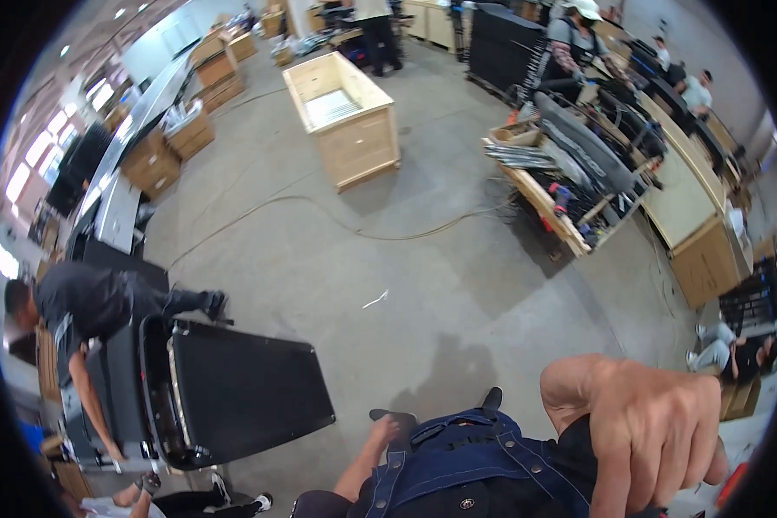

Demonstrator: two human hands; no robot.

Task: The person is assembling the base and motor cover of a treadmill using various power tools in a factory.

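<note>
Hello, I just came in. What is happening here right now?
This is a workshop with a concrete floor. The wearer's right hand hangs close to the camera, fingers curled, holding nothing visible. The left hand is lower, near the denim overalls. At left, a co-worker bends over a flat black panel. An open wooden crate stands further off.

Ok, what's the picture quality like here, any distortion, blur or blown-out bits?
Head view: strong fisheye bend, with a black rim around the round image. The windows at far left are blown out white. The right hand sits very close to the lens, large and slightly soft. The concrete floor is evenly lit, with a soft shadow beside the wooden crate.
</note>
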